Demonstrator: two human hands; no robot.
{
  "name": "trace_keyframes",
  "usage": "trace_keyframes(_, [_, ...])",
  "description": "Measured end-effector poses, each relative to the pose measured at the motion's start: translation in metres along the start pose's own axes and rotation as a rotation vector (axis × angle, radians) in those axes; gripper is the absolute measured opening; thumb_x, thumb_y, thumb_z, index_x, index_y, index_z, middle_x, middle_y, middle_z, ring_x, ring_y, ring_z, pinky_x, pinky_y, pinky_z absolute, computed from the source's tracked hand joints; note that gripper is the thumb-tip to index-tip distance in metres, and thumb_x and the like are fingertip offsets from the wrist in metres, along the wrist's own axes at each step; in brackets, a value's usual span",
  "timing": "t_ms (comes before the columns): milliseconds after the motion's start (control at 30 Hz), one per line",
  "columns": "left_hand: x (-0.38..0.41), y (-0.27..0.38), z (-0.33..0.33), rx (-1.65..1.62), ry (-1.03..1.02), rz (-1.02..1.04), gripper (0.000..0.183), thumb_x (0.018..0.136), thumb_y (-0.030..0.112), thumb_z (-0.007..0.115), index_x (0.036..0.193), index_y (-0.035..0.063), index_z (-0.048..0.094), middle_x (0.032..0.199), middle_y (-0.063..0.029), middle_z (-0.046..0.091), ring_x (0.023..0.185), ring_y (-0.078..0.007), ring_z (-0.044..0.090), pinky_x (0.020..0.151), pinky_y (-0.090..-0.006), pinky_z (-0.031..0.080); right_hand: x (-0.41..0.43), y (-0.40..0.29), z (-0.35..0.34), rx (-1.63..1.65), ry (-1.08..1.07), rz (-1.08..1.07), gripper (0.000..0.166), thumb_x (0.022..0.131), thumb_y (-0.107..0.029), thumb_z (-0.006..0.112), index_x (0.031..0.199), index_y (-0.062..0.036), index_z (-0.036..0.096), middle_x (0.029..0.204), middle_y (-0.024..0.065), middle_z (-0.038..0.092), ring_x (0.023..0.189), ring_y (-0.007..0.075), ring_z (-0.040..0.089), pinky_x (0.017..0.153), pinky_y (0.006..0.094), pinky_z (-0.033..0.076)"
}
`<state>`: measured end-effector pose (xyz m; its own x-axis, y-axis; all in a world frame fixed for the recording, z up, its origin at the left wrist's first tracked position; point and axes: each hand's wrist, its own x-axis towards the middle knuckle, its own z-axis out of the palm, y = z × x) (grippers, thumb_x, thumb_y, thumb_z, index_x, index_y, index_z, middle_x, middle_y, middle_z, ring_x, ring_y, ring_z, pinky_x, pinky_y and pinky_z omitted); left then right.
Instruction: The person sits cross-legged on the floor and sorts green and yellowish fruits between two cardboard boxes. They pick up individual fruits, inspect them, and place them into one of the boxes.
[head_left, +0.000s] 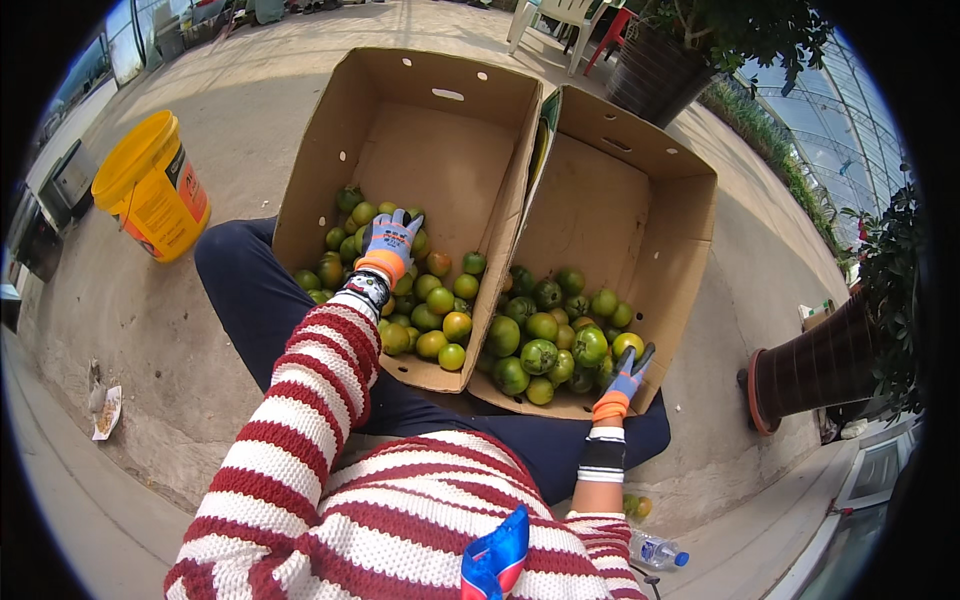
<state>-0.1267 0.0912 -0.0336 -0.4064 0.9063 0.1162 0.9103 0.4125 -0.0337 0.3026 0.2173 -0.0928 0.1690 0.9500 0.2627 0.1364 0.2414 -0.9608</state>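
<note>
Two open cardboard boxes lie side by side before me: the left box (442, 142) and the right box (600, 180). Green and partly orange tomatoes (439, 300) fill the near part of the left one. More green tomatoes (538, 355), some larger and ribbed, lie at the near end of the right one. My left hand (391, 238), in a grey and orange work glove, rests on tomatoes in the left box; its fingertips and any grip are unclear. My right hand (627, 379), gloved alike, is at the near right corner of the right box, fingers apart, beside a yellowish tomato (628, 345).
A yellow bucket (154, 187) stands on the concrete floor to the left. Large potted plants stand at the upper right (652, 75) and right (817, 360). A plastic bottle (656, 550) and loose tomatoes (637, 505) lie near my right arm. A white plastic chair (562, 15) is beyond the boxes.
</note>
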Motion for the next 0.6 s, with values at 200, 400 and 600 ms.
trace_keyframes(200, [-0.001, 0.008, 0.079, 0.154, 0.368, 0.231, 0.040, 0.075, 0.023, 0.060, 0.115, 0.0163, 0.055, 0.112, -0.0139, 0.051, 0.110, -0.0312, 0.046, 0.099, -0.0439, 0.031, -0.012, 0.022, 0.007, -0.783, 0.039, -0.112, 0.057, 0.091, -0.044, 0.045, 0.139, -0.0154, 0.034, 0.139, 0.0122, 0.039, 0.127, 0.0282, 0.037, 0.105, 0.0425, 0.025])
trace_keyframes(400, [-0.023, 0.034, -0.011, -0.428, 0.178, -0.103, 0.060, 0.067, 0.032, 0.074, 0.117, 0.0107, 0.050, 0.112, -0.0152, 0.054, 0.106, -0.0330, 0.051, 0.095, -0.0404, 0.038, -0.022, -0.015, 0.007, -0.767, 0.110, -0.253, 0.053, 0.091, -0.032, 0.051, 0.134, -0.0043, 0.039, 0.135, 0.0179, 0.042, 0.126, 0.0315, 0.037, 0.103, 0.0419, 0.027])
trace_keyframes(600, [-0.067, 0.070, -0.033, -1.682, -0.136, 0.042, 0.035, 0.086, 0.026, 0.059, 0.115, 0.0071, 0.053, 0.102, -0.0138, 0.059, 0.090, -0.0248, 0.058, 0.079, -0.0334, 0.048, -0.079, -0.129, 0.042, -0.250, -0.283, -0.597, 0.062, 0.085, -0.018, 0.060, 0.136, 0.0006, 0.031, 0.138, 0.0173, 0.037, 0.126, 0.0336, 0.036, 0.103, 0.0382, 0.030])
